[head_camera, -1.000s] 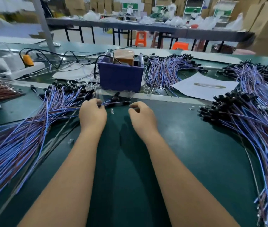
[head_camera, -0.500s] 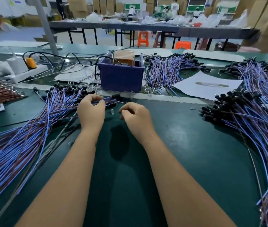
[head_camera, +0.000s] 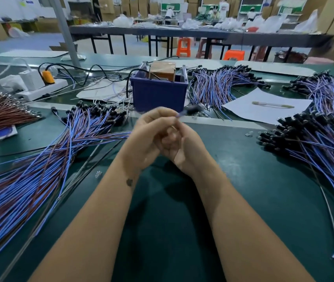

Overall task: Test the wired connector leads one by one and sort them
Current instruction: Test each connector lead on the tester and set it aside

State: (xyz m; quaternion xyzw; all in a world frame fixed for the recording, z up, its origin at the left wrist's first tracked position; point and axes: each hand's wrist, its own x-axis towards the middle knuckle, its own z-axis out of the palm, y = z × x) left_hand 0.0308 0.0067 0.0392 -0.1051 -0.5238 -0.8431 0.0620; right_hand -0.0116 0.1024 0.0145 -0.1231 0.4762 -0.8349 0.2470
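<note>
My left hand (head_camera: 144, 139) and my right hand (head_camera: 184, 149) are pressed together above the green table (head_camera: 162, 220), in front of the blue bin (head_camera: 159, 92). Between their fingertips they pinch one connector lead (head_camera: 190, 109), whose blurred black connector end sticks out to the right toward the bin. The lead's blue and brown wires run left from under my left hand. A big pile of blue and brown leads (head_camera: 29, 169) lies on the left. Another pile with black connectors (head_camera: 314, 143) lies on the right.
The blue bin holds a brown box-like device (head_camera: 163, 71) with cables. Behind it lies a third lead bundle (head_camera: 219, 86). A white sheet with a pen (head_camera: 272, 104) sits right of centre. A power strip (head_camera: 43, 88) and brown wires (head_camera: 1, 112) are at the left.
Both hands have lifted off the table and come together, raising one lead from the left pile. Before, they rested apart on the table near the connector ends.
</note>
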